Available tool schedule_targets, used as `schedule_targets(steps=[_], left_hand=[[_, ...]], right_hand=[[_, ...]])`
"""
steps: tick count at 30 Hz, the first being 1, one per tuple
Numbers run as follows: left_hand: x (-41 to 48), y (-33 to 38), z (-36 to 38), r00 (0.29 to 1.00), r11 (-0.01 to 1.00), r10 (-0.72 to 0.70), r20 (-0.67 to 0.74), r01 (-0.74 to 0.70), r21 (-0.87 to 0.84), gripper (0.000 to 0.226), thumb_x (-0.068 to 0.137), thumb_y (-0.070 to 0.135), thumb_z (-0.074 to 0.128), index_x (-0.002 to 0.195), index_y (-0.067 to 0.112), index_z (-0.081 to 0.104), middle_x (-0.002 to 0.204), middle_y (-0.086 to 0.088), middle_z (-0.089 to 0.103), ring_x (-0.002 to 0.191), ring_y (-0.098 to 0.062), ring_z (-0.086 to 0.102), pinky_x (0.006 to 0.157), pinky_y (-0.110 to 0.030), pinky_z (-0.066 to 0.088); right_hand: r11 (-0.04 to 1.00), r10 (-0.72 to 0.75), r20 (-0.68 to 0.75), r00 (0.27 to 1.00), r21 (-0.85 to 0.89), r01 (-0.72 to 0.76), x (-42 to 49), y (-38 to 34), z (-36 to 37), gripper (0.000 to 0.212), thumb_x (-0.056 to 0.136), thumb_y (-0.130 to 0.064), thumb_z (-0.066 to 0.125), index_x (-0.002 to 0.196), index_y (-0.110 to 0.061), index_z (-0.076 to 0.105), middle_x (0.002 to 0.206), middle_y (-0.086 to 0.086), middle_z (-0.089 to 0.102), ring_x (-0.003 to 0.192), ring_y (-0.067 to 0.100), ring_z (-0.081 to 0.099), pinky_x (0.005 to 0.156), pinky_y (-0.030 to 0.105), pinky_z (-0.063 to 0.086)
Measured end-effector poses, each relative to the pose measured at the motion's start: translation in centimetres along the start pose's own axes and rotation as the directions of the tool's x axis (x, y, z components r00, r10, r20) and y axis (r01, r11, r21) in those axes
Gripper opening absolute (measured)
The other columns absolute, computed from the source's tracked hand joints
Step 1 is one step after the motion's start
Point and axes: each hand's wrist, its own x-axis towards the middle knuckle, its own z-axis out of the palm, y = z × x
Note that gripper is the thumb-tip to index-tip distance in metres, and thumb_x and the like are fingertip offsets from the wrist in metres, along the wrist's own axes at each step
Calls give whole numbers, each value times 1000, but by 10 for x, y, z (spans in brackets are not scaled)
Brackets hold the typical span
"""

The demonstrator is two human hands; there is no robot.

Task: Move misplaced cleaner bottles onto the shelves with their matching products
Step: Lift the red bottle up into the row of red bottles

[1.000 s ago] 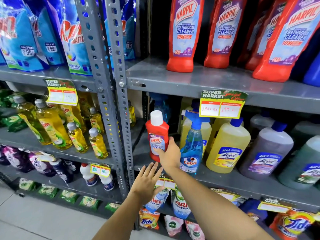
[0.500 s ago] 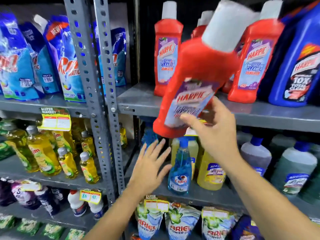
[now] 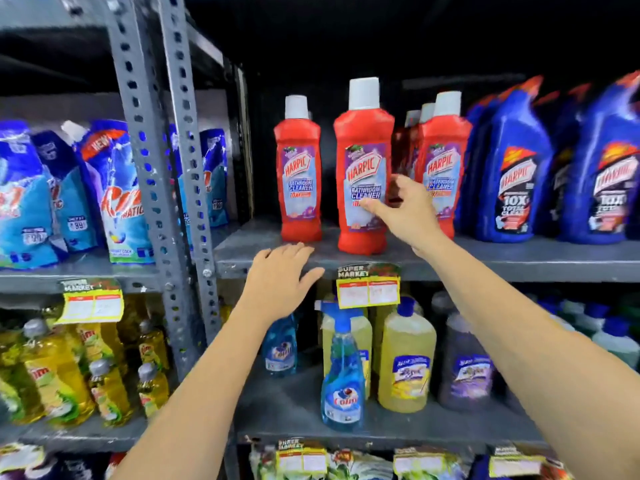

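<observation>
A red Harpic bathroom cleaner bottle (image 3: 362,147) with a white cap stands upright near the front of the upper grey shelf (image 3: 519,258). Matching red Harpic bottles stand on its left (image 3: 298,174) and right (image 3: 445,161). My right hand (image 3: 405,213) is beside it, fingers apart, with the fingertips touching its label and the thumb near its right side. My left hand (image 3: 280,275) is open, palm down, at the shelf's front edge below the left red bottle.
Blue Harpic bottles (image 3: 512,174) fill the shelf's right side. Below stand a blue Colin spray (image 3: 343,386) and yellow cleaner bottles (image 3: 407,358). A yellow price tag (image 3: 369,289) hangs from the edge. Perforated steel posts (image 3: 162,168) divide off detergent pouches (image 3: 117,195).
My right hand lifted the red bottle from the lower shelf up to the upper shelf, and it now stands among the red Harpic bottles. My left hand rose to the shelf edge.
</observation>
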Motion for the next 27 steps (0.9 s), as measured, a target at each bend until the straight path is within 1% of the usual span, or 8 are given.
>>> schedule_targets(steps=[2, 6, 10, 13, 16, 20, 24, 27], left_hand=[[1, 0, -1, 1000, 1000, -18, 11, 18, -14, 52, 98, 50, 37, 140, 19, 43, 148, -4, 45, 136, -20, 39, 108, -40, 28], [-3, 2, -1, 1000, 999, -27, 9, 27, -32, 52, 99, 50, 37, 142, 21, 41, 150, -2, 43, 137, -19, 37, 110, -39, 25], [0, -1, -1, 998, 996, -47, 36, 50, -72, 54, 98, 52, 37, 144, 25, 39, 152, 1, 39, 140, -16, 33, 113, -38, 22], [1, -1, 1, 998, 995, -54, 41, 57, -78, 54, 98, 53, 37, 144, 26, 38, 153, 2, 38, 140, -16, 32, 114, -38, 21], [1, -1, 2, 998, 995, -62, 20, 63, -82, 53, 98, 52, 38, 144, 26, 39, 152, 2, 39, 140, -17, 33, 113, -38, 20], [-1, 0, 4, 998, 996, -61, -10, 60, -61, 53, 98, 52, 38, 143, 26, 40, 151, 3, 41, 139, -16, 34, 112, -37, 21], [-1, 0, 5, 998, 996, -61, -25, 59, -65, 53, 97, 53, 38, 143, 27, 41, 150, 4, 42, 138, -15, 35, 111, -38, 22], [-2, 0, 6, 997, 996, -63, -35, 61, -62, 53, 97, 53, 38, 142, 27, 42, 149, 4, 43, 138, -15, 36, 111, -38, 22]], right_hand=[[999, 37, 28, 999, -39, -35, 3, 1, -2, 50, 77, -33, 81, 119, -12, 64, 113, 6, 71, 102, 20, 67, 87, 47, 55], [996, 70, 36, 997, -58, -67, 1, 1, -2, 52, 81, -34, 77, 125, -13, 59, 122, 5, 68, 111, 20, 62, 95, 42, 51], [991, 117, 32, 993, -71, -114, -3, 0, -1, 50, 72, -36, 85, 111, -25, 56, 108, -4, 67, 96, 10, 63, 81, 30, 51], [981, 174, 77, 982, -94, -167, -9, 3, 3, 64, 59, -30, 93, 109, -21, 54, 111, -1, 69, 100, 16, 65, 89, 37, 53], [970, 195, 81, 978, -163, -180, -9, 4, 7, 74, 53, -24, 96, 114, -14, 54, 116, 4, 69, 105, 22, 65, 94, 44, 52], [965, 203, 82, 976, -186, -185, 0, 7, 12, 74, 55, -22, 95, 116, -12, 54, 119, 5, 68, 109, 23, 63, 97, 45, 50], [946, 208, 81, 975, -268, -180, 12, 17, 19, 75, 59, -29, 93, 118, -11, 50, 123, 8, 65, 113, 28, 61, 97, 48, 49], [937, 217, 76, 973, -294, -186, 22, 25, 23, 74, 60, -30, 92, 118, -12, 49, 124, 8, 65, 112, 28, 62, 96, 45, 50]])
